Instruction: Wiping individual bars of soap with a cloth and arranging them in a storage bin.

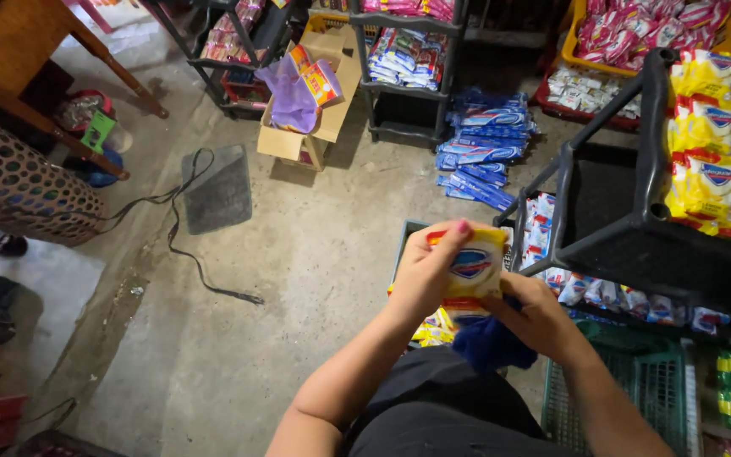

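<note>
Currently, the left hand (423, 272) clamps a yellow packet (474, 269) at chest height above the crate (406, 235); the right hand (535, 315) closes on a blue cloth (486, 343) under it. Wiping appears underway. Continuing likely calls for a steady hold.

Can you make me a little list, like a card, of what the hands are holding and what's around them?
left hand: grips the yellow soap packet from the left
right hand: under the packet, holding a blue cloth
below: crate with more packets
right: black rack of yellow packets
floor: cardboard box, grey mat
</note>
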